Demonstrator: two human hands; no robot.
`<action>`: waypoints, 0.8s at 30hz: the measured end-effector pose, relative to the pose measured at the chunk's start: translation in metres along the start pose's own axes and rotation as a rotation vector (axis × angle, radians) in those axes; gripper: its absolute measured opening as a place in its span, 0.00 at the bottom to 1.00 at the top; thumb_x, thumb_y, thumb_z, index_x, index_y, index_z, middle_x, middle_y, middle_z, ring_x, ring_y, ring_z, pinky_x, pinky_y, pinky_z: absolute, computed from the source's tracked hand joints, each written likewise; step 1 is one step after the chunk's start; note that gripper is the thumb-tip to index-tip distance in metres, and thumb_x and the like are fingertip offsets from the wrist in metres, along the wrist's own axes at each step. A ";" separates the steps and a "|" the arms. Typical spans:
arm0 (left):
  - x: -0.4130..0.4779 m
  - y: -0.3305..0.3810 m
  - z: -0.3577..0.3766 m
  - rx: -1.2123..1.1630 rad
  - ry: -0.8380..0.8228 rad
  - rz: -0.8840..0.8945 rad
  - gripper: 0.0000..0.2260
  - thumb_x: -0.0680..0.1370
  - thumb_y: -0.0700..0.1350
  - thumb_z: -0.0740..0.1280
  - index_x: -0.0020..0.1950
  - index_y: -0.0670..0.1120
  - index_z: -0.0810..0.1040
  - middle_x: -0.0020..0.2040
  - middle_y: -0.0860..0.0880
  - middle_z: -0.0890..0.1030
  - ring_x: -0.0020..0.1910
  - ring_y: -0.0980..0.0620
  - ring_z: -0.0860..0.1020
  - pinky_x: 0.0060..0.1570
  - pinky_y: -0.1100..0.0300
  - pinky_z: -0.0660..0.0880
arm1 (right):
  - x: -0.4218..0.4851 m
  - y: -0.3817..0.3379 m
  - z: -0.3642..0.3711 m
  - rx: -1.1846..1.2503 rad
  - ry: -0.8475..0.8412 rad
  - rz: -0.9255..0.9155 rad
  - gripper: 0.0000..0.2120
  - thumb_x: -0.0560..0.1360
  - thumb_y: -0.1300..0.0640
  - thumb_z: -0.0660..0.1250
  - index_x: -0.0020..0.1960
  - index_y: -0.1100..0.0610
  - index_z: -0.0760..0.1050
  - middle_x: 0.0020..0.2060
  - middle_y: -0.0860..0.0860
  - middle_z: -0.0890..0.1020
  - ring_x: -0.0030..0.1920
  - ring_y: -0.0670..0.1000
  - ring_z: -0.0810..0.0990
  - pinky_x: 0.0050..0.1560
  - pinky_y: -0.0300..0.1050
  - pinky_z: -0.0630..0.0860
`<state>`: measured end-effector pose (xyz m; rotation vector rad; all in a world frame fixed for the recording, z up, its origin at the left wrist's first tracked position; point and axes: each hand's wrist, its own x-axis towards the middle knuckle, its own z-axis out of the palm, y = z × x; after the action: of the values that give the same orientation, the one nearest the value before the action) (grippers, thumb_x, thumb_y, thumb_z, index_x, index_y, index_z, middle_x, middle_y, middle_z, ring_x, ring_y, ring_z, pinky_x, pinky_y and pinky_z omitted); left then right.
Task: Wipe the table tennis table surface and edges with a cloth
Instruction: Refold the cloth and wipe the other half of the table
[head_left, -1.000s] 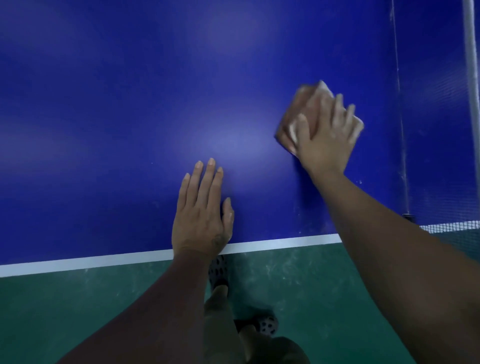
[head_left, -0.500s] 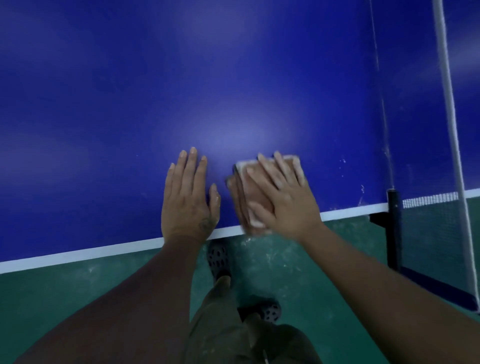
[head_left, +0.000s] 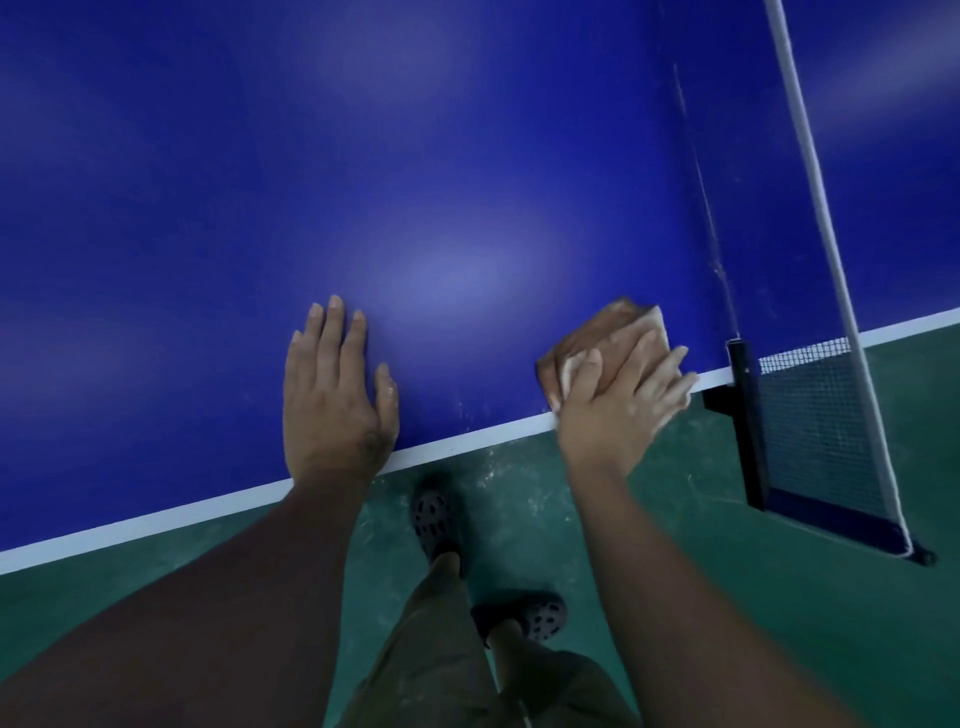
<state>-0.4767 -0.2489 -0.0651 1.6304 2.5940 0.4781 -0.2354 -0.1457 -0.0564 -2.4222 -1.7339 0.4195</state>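
The blue table tennis table (head_left: 415, 156) fills the upper view, with a white line along its near edge (head_left: 156, 519). My right hand (head_left: 618, 405) presses a folded brownish cloth (head_left: 608, 327) flat onto the table right at that edge, a little left of the net post. My left hand (head_left: 337, 400) lies flat on the table, palm down and fingers spread, holding nothing, about a hand's width to the left of the cloth.
The net (head_left: 821, 426) with its white top band and black clamp post (head_left: 743, 384) stands at the right, overhanging the table edge. Below the edge lies a green floor (head_left: 779, 623) with my legs and dark perforated shoes (head_left: 431, 519).
My right hand pulled the cloth from the middle of the table down to the near edge, then slid it right toward the net post. My left hand stayed planted.
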 end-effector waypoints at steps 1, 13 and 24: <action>0.000 0.001 -0.001 -0.003 0.001 -0.002 0.27 0.88 0.49 0.58 0.85 0.38 0.65 0.87 0.41 0.62 0.88 0.42 0.56 0.87 0.42 0.54 | -0.003 -0.004 0.002 -0.014 -0.015 0.005 0.36 0.86 0.37 0.50 0.89 0.52 0.49 0.88 0.58 0.45 0.86 0.65 0.39 0.83 0.72 0.40; -0.001 0.004 -0.002 -0.016 0.043 0.018 0.25 0.88 0.46 0.58 0.83 0.36 0.68 0.86 0.38 0.65 0.87 0.39 0.60 0.86 0.41 0.57 | 0.077 -0.042 -0.004 -0.198 -0.017 -0.210 0.37 0.84 0.34 0.40 0.89 0.51 0.46 0.88 0.56 0.46 0.87 0.61 0.43 0.81 0.75 0.43; -0.001 0.002 0.000 -0.025 0.053 0.029 0.24 0.87 0.44 0.59 0.83 0.36 0.69 0.85 0.38 0.65 0.87 0.38 0.61 0.85 0.41 0.58 | -0.019 0.043 -0.006 -0.278 -0.201 -0.900 0.31 0.87 0.35 0.47 0.88 0.42 0.50 0.88 0.50 0.52 0.87 0.61 0.49 0.83 0.73 0.45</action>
<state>-0.4743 -0.2484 -0.0646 1.6729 2.5933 0.5598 -0.2005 -0.1773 -0.0589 -1.4815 -2.8527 0.3083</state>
